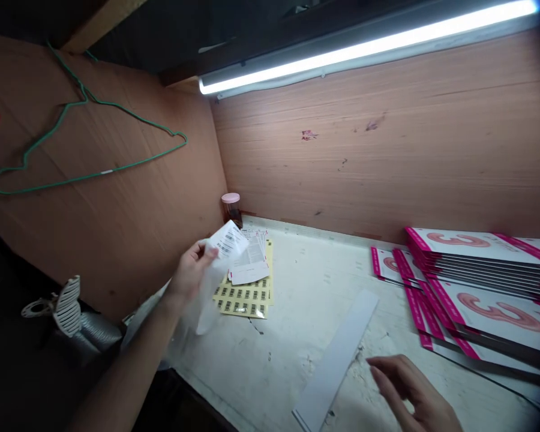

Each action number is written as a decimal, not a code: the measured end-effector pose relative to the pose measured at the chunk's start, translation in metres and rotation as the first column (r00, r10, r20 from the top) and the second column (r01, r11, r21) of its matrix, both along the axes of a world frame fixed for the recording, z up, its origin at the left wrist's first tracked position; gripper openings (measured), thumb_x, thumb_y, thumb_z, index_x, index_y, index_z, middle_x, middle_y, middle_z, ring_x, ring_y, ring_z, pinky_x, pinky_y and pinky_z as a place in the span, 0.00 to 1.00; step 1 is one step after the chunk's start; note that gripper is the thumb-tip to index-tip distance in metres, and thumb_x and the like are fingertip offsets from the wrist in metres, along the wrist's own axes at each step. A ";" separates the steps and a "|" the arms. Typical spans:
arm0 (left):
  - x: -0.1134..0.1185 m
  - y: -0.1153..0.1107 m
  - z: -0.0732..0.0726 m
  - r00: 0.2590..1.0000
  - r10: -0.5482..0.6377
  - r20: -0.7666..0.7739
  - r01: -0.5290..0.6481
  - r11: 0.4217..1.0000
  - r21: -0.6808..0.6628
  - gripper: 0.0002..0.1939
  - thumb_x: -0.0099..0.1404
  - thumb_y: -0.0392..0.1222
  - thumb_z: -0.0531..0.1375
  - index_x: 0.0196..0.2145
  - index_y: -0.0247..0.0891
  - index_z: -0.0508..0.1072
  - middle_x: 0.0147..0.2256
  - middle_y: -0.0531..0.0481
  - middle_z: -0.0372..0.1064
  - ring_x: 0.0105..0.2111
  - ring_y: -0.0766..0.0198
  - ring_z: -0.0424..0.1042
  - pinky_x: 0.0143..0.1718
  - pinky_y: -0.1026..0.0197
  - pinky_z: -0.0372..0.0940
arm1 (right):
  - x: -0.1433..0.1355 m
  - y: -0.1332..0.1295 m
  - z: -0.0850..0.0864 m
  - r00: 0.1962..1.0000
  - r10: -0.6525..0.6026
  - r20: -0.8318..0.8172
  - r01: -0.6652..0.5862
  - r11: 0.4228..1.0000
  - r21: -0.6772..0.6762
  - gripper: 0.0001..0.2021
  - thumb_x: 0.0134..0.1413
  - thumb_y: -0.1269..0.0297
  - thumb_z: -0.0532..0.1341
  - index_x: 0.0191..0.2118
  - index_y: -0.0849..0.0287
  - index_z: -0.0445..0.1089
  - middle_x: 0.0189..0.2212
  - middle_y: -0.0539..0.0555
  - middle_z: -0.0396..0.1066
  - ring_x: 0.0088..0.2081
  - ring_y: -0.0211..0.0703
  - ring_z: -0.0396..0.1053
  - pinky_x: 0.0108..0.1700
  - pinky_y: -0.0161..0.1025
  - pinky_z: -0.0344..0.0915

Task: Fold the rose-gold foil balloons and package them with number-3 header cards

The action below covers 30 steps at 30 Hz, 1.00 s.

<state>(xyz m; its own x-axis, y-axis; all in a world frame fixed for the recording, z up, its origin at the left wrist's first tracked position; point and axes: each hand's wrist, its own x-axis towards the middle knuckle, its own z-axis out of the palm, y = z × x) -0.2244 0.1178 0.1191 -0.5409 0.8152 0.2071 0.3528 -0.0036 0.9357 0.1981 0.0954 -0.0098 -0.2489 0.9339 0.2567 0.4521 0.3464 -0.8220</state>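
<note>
Held between the thumb and fingers of my left hand (pixel 192 273) is a thin translucent plastic bag (pixel 207 300), partly blurred. A white card with printed barcodes (pixel 229 241) shows at its top; whether the card is inside the bag I cannot tell. Behind and below it lie printed leaflets (pixel 251 264) on yellow sheets of barcode stickers (pixel 247 305). My right hand (pixel 414 393) hovers low at the right, fingers bent with a small gap between thumb and forefinger. Just left of it, a long white folded strip (pixel 337 363) lies on the worn white tabletop (pixel 292 342).
Stacks of flat white and pink printed boxes (pixel 499 306) fill the right side. In the back corner stands a jar with a pink lid (pixel 231 207). A green hanger (pixel 108 172) hangs on the left wall, under a tube light (pixel 369 48). A silvery object (pixel 94 330) is at lower left.
</note>
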 end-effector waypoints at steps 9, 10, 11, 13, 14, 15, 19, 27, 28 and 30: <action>0.161 -0.039 -0.085 0.759 -0.377 0.530 0.343 0.924 0.167 0.15 0.59 0.47 0.68 0.37 0.37 0.70 0.35 0.51 0.73 0.36 0.65 0.72 0.39 0.65 0.66 | -0.087 -0.007 0.039 0.959 0.142 -0.244 -0.099 0.979 0.181 0.10 0.62 0.62 0.59 0.47 0.56 0.67 0.40 0.56 0.69 0.38 0.42 0.71 0.37 0.39 0.72; 0.168 -0.045 -0.092 0.735 -0.401 0.546 0.375 0.912 0.164 0.14 0.59 0.46 0.68 0.37 0.37 0.71 0.36 0.50 0.74 0.37 0.63 0.72 0.41 0.64 0.66 | -0.090 -0.007 0.036 0.966 0.123 -0.226 -0.067 0.968 0.240 0.09 0.62 0.63 0.60 0.46 0.56 0.68 0.39 0.56 0.67 0.37 0.43 0.69 0.36 0.39 0.71; 0.173 -0.052 -0.098 0.722 -0.422 0.548 0.408 0.900 0.156 0.13 0.59 0.45 0.68 0.38 0.37 0.72 0.37 0.49 0.74 0.38 0.62 0.73 0.42 0.63 0.66 | -0.091 -0.008 0.034 0.975 0.098 -0.197 -0.036 0.955 0.294 0.08 0.61 0.65 0.60 0.45 0.56 0.69 0.38 0.56 0.66 0.38 0.43 0.68 0.35 0.39 0.70; 0.177 -0.067 -0.102 0.723 -0.475 0.503 0.476 0.869 0.136 0.11 0.62 0.45 0.66 0.40 0.37 0.74 0.37 0.48 0.74 0.39 0.61 0.72 0.42 0.62 0.66 | -0.095 -0.013 0.034 0.987 0.065 -0.145 -0.007 0.928 0.372 0.06 0.60 0.69 0.60 0.43 0.56 0.70 0.38 0.56 0.65 0.40 0.45 0.67 0.37 0.41 0.69; 0.177 -0.075 -0.102 0.736 -0.497 0.460 0.500 0.857 0.126 0.10 0.64 0.45 0.64 0.40 0.38 0.74 0.37 0.48 0.73 0.39 0.61 0.72 0.42 0.62 0.66 | -0.096 -0.016 0.036 0.989 0.073 -0.131 -0.016 0.918 0.396 0.06 0.60 0.71 0.60 0.42 0.56 0.70 0.37 0.56 0.66 0.41 0.46 0.67 0.38 0.42 0.69; 0.175 -0.083 -0.100 0.755 -0.513 0.408 0.512 0.850 0.122 0.09 0.66 0.45 0.62 0.40 0.38 0.74 0.36 0.48 0.72 0.38 0.61 0.71 0.41 0.62 0.66 | -0.098 -0.020 0.039 0.987 0.097 -0.126 -0.037 0.911 0.412 0.07 0.59 0.73 0.59 0.42 0.56 0.70 0.37 0.56 0.67 0.41 0.46 0.66 0.39 0.43 0.69; 0.169 -0.109 -0.088 0.855 -0.485 0.182 0.465 0.874 0.141 0.06 0.67 0.43 0.59 0.39 0.40 0.74 0.33 0.50 0.71 0.34 0.63 0.71 0.37 0.65 0.66 | -0.108 -0.035 0.055 0.958 0.220 -0.182 -0.123 0.893 0.433 0.10 0.57 0.74 0.61 0.43 0.56 0.70 0.36 0.56 0.70 0.39 0.46 0.67 0.37 0.42 0.68; 0.164 -0.153 -0.081 0.937 -0.288 0.197 0.270 0.956 0.115 0.05 0.65 0.44 0.61 0.36 0.41 0.74 0.32 0.49 0.74 0.33 0.61 0.75 0.36 0.64 0.69 | -0.123 -0.056 0.057 0.849 0.449 -0.280 -0.348 0.872 0.344 0.16 0.56 0.77 0.63 0.49 0.55 0.68 0.37 0.54 0.76 0.37 0.42 0.74 0.37 0.37 0.73; 0.162 -0.160 -0.081 0.949 -0.232 0.215 0.214 0.971 0.104 0.05 0.64 0.44 0.63 0.35 0.41 0.75 0.31 0.50 0.74 0.32 0.61 0.75 0.35 0.65 0.69 | -0.124 -0.060 0.057 0.835 0.465 -0.295 -0.374 0.872 0.316 0.15 0.56 0.77 0.63 0.47 0.55 0.69 0.38 0.55 0.76 0.37 0.42 0.75 0.38 0.37 0.74; 0.159 -0.176 -0.082 0.969 -0.137 0.204 0.127 0.990 0.062 0.06 0.62 0.45 0.64 0.34 0.40 0.76 0.30 0.50 0.74 0.31 0.62 0.74 0.34 0.66 0.69 | -0.128 -0.068 0.057 0.819 0.498 -0.284 -0.416 0.857 0.305 0.12 0.56 0.77 0.63 0.43 0.55 0.70 0.40 0.56 0.76 0.38 0.43 0.76 0.38 0.36 0.74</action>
<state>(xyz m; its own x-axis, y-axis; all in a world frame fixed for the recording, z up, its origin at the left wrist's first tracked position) -0.0655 -0.0583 0.0375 -0.4645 0.8740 0.1428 0.1447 -0.0842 0.9859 0.0696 0.0274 0.0470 -0.4906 0.6424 0.5888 -0.0987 0.6304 -0.7700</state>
